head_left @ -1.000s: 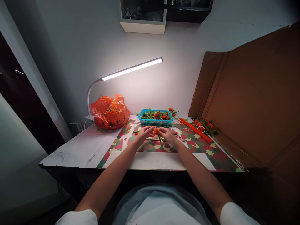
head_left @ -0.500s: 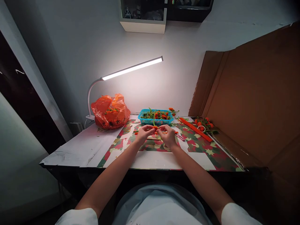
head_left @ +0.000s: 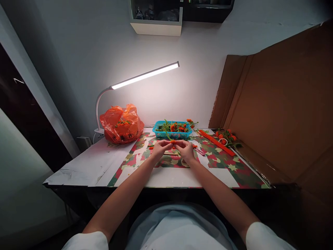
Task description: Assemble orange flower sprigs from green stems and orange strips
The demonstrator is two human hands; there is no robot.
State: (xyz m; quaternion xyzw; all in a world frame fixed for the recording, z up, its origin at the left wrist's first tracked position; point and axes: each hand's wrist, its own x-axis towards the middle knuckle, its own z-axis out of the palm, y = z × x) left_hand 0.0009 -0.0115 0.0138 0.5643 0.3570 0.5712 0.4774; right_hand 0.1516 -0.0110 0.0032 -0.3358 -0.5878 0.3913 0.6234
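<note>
Above the middle of the table, my left hand (head_left: 159, 149) and my right hand (head_left: 185, 150) meet fingertip to fingertip. Between them they pinch a small orange flower (head_left: 173, 141) with a fuzzy green stem that points up and to the left. Both hands are closed on the flower head, one from each side; the fingertips partly hide it. Just behind stands a blue basket (head_left: 173, 136) full of orange flowers on green stems. Under the hands lie orange strips (head_left: 151, 148) and a thin brown stick (head_left: 170, 154). A pink tool (head_left: 199, 151), perhaps scissors, lies right of my right hand.
An orange plastic bag (head_left: 122, 128) holding orange pieces stands at the back left beneath a lit lamp (head_left: 145, 75). On the right lie a long orange bundle (head_left: 216, 143), more orange flowers (head_left: 229, 133) and a white ring (head_left: 223, 141). Cardboard (head_left: 281, 104) walls the right side.
The green stem has swung from nearly upright to leaning left. My fingertips have come closer together around the flower. The view has shifted slightly.
</note>
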